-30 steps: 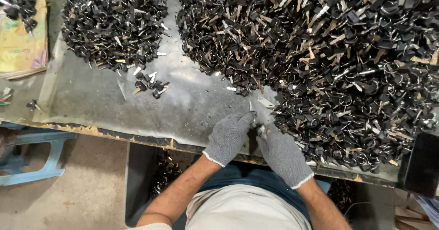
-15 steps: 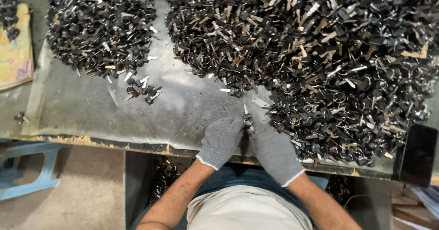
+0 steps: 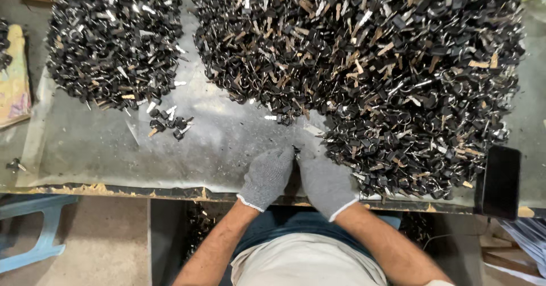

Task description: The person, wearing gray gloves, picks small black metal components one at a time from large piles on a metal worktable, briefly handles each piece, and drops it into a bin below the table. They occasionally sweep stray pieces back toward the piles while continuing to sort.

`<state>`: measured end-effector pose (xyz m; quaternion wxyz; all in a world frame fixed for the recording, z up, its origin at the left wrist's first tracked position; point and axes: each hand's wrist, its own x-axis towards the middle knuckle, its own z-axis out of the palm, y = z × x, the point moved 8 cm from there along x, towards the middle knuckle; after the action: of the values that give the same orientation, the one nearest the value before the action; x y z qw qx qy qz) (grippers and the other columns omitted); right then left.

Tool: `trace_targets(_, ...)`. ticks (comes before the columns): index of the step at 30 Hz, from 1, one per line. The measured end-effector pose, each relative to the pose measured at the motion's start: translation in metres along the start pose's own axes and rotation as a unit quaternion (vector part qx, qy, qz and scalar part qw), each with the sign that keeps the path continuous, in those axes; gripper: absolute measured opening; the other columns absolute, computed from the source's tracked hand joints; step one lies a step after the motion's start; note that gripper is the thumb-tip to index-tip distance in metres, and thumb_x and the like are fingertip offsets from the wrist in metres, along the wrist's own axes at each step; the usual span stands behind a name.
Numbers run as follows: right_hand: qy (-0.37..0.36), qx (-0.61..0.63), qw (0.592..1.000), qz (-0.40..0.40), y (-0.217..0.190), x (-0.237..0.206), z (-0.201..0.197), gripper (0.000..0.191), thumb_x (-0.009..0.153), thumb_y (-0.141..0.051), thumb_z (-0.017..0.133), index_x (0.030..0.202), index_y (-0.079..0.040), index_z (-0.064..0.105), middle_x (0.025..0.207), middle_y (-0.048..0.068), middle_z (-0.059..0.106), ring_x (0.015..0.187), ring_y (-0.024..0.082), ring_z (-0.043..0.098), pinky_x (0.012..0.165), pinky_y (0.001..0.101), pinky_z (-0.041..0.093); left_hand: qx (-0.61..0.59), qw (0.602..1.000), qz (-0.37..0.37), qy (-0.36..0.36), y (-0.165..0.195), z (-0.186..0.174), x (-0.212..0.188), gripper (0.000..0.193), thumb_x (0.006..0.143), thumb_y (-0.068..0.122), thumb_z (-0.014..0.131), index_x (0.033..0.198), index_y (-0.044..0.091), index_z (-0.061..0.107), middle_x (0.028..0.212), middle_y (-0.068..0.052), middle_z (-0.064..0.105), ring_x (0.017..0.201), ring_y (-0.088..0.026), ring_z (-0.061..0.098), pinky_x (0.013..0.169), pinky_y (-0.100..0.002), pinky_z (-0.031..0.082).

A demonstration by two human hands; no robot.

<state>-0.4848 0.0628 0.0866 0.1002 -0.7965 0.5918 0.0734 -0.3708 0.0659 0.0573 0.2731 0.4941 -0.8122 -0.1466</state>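
My left hand (image 3: 266, 177) and my right hand (image 3: 325, 179), both in grey knit gloves, rest side by side at the near edge of the metal-topped table (image 3: 91, 155). Their fingertips meet on a small black part (image 3: 296, 149), mostly hidden between them. Just beyond and to the right of my right hand spreads a large heap of black parts with metal rings and tan bits (image 3: 369, 58). A smaller heap of the same parts (image 3: 114, 41) lies at the far left.
A few loose parts (image 3: 168, 124) lie between the heaps. A black phone (image 3: 499, 180) sits at the table's right front edge. A coloured board (image 3: 14, 87) lies at the left edge. A blue stool (image 3: 34, 229) stands on the floor lower left.
My hands have drawn closer together over the small part at the table edge. The view has shifted slightly, and the heaps look unchanged.
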Motion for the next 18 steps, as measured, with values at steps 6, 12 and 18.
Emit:
trace_targets(6,-0.013,0.074,0.997,-0.007,0.006,-0.007,0.012,0.053,0.096,-0.019,0.055,0.144,-0.003,0.041,0.083,0.015,0.072,0.068,0.034,0.074,0.053,0.0472,0.058,-0.031,0.999,0.002,-0.007,-0.002,0.008,-0.007,0.012,0.091,0.014,0.066,0.1,0.006,0.063,0.089,-0.016,0.066,0.086,-0.037,0.067,0.075,-0.048,0.054)
trace_targets(12,-0.032,0.148,0.988,0.005,0.007,-0.005,0.019,0.039,0.094,-0.019,0.056,0.127,0.0,0.049,0.081,0.022,0.072,0.067,0.039,0.073,0.055,0.0499,0.059,-0.012,0.999,0.022,0.042,0.004,0.005,-0.012,0.021,0.086,0.011,0.064,0.106,0.005,0.063,0.096,-0.018,0.065,0.094,-0.038,0.065,0.083,-0.048,0.053)
trace_targets(18,-0.017,0.106,0.994,0.019,0.012,-0.003,0.019,0.024,0.099,-0.021,0.056,0.115,-0.003,0.057,0.08,0.02,0.074,0.071,0.036,0.074,0.058,0.0479,0.059,-0.005,1.0,-0.005,0.022,0.009,-0.002,-0.011,0.029,0.087,0.006,0.064,0.115,0.003,0.062,0.107,-0.019,0.066,0.101,-0.039,0.064,0.086,-0.048,0.053)
